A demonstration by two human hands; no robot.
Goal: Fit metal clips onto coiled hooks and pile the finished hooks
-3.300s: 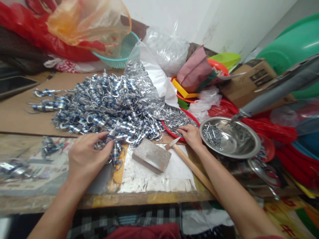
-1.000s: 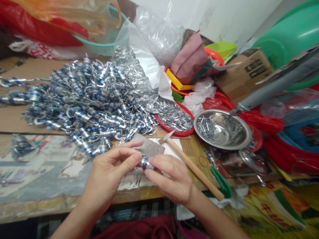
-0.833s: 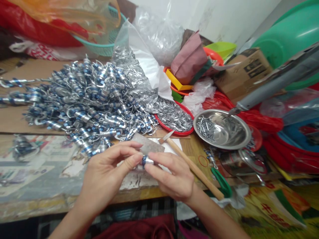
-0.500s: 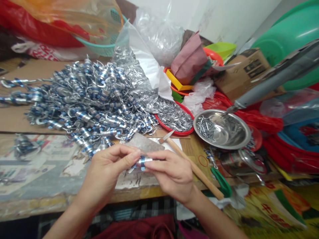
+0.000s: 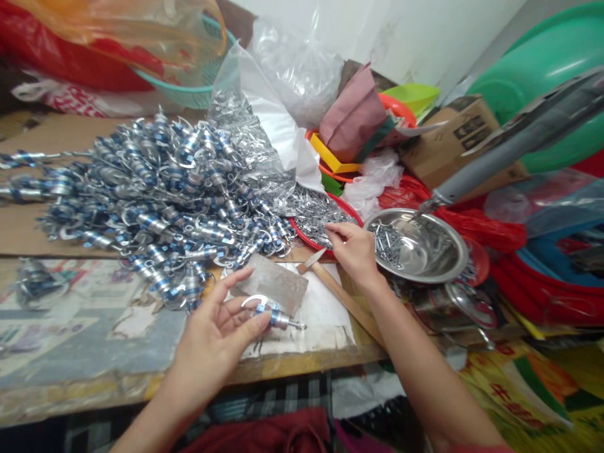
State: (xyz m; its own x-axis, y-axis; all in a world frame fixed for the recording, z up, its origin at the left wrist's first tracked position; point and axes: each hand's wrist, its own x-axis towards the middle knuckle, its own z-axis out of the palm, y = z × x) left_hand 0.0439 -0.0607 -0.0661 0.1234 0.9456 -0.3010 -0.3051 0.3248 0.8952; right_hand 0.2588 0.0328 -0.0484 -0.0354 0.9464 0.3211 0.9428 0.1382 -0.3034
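the person's left hand (image 5: 212, 333) gripping 1 blue-banded metal fitting (image 5: 277, 318) between thumb and fingers above the metal block (image 5: 278, 283), right hand (image 5: 355, 251) at the red tray (image 5: 309, 241), fingertips pinched together, any held piece unclear

A hooked, blue-banded silver fitting (image 5: 279, 318) slants in the left hand (image 5: 212, 333) — metal strips (image 5: 309, 212) fill a red tray (image 5: 350, 210).
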